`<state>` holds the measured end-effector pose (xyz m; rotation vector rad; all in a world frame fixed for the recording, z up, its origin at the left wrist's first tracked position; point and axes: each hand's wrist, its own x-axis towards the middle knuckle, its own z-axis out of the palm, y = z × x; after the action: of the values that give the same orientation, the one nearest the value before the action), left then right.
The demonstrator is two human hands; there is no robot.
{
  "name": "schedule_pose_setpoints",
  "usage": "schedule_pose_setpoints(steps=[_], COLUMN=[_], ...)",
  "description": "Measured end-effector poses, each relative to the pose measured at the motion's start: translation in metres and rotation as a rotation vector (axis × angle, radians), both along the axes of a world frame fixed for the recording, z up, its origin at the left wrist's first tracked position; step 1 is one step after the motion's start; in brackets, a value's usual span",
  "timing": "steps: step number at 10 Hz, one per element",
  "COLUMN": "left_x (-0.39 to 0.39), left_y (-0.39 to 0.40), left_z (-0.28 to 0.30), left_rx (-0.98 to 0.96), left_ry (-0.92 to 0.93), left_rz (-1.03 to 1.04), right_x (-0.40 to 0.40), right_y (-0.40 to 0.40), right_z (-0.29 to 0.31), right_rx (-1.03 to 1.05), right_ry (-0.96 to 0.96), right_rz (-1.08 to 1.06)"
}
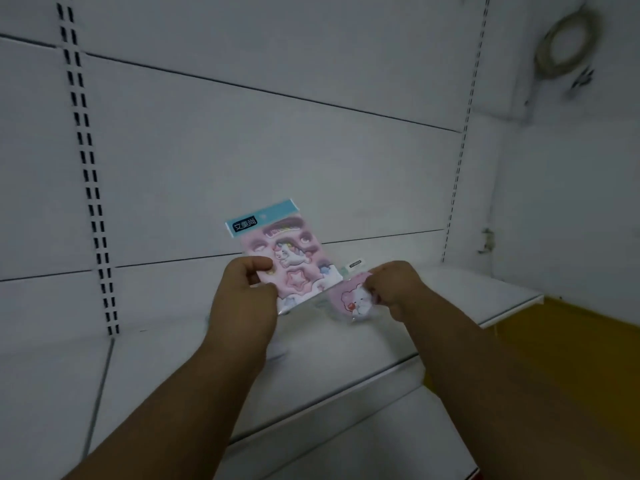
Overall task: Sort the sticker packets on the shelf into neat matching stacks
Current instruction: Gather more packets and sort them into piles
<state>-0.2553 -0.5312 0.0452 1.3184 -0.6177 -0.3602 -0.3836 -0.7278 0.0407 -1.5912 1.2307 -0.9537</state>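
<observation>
A pink unicorn sticker packet (287, 251) with a blue header strip stands tilted above the white shelf (485, 292), pinched at its lower left edge by my left hand (247, 296). To its right, my right hand (394, 289) grips a second packet with a pink bear design (348, 301), which lies lower and flatter, its far end with a small label pointing toward the back wall. The two packets overlap slightly near the middle. Both hands hover just over the shelf surface.
The shelf's front edge (381, 372) runs diagonally toward the lower left. White back panels with slotted uprights (91, 188) rise behind. A coil of cable (568, 43) hangs on the wall at top right. A yellow floor area (588, 358) lies right of the shelf.
</observation>
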Motion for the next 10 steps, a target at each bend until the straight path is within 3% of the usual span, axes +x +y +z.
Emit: schedule_pose_setpoints(steps=[1, 2, 4, 6, 7, 8, 9, 10], left_x=[0.001, -0.005, -0.023, -0.053, -0.073, -0.094, -0.116, -0.139], left_y=[-0.030, -0.047, -0.077, -0.121, -0.148, -0.175, -0.204, -0.236], left_z=[-0.003, -0.007, -0.011, -0.013, -0.016, -0.019, -0.028, -0.038], left_rx=[-0.003, -0.010, 0.034, 0.066, 0.097, 0.145, 0.183, 0.204], left_ry=[-0.016, 0.007, -0.024, -0.046, -0.026, -0.044, -0.080, -0.109], left_rz=[0.003, -0.012, 0.023, 0.064, 0.105, 0.139, 0.153, 0.143], right_x=[0.002, 0.002, 0.006, 0.002, -0.011, -0.034, -0.063, -0.088], right_y=[-0.021, -0.038, -0.061, -0.107, -0.128, -0.157, -0.187, -0.210], right_z=[-0.008, -0.018, -0.025, -0.024, -0.020, 0.000, 0.016, 0.024], right_rx=[0.056, 0.036, -0.184, -0.349, -0.366, -0.241, 0.067, -0.107], right_ry=[0.000, 0.137, 0.576, 0.610, 0.443, 0.050, -0.107, 0.048], right_rz=[0.002, 0.067, 0.183, 0.359, 0.373, 0.451, 0.609, 0.593])
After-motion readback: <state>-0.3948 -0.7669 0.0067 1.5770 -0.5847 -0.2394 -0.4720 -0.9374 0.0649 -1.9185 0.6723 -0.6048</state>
